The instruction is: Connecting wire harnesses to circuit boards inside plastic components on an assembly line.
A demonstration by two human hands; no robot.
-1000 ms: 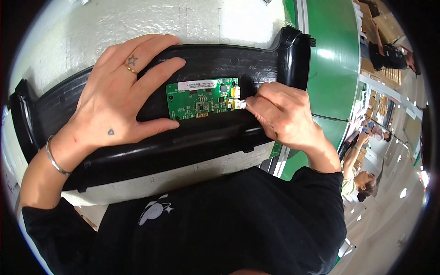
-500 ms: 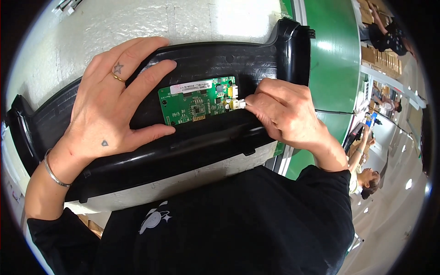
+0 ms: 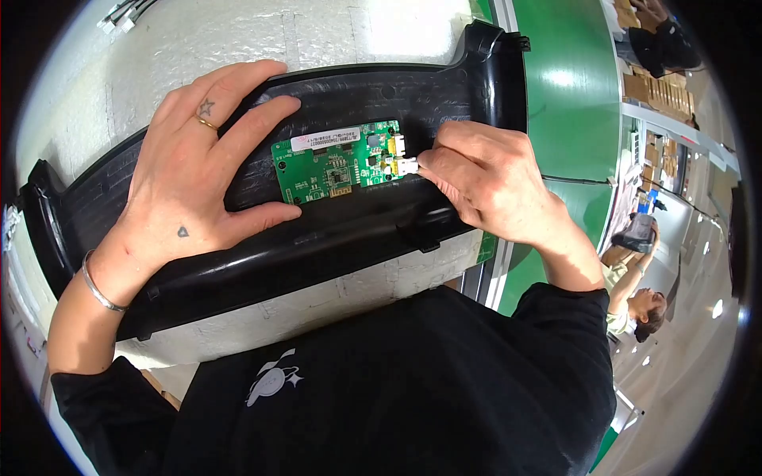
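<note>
A green circuit board (image 3: 317, 168) with a pale printed label lies in a long black plastic housing (image 3: 381, 226). Over the housing's left part, my left hand (image 3: 194, 163) rests with fingers spread. Its index finger and thumb reach around the board's left end, the thumb tip close to the lower left corner. At the board's right edge, my right hand (image 3: 484, 178) pinches a small white connector plug (image 3: 409, 166) at one of the white sockets. The fingers hide most of the plug. A black cable (image 3: 578, 180) shows just right of that hand.
The housing lies on a pale, film-wrapped padded surface (image 3: 333, 40). Beyond its right end stretches a green tabletop (image 3: 563, 79). White connectors on wires (image 3: 115, 24) lie at the far left. Other people work at the right, near stacked cardboard boxes (image 3: 659, 94).
The housing and board sit slightly higher and further left in view. My right hand keeps its pinch on the plug at the board's edge. My left hand has barely moved.
</note>
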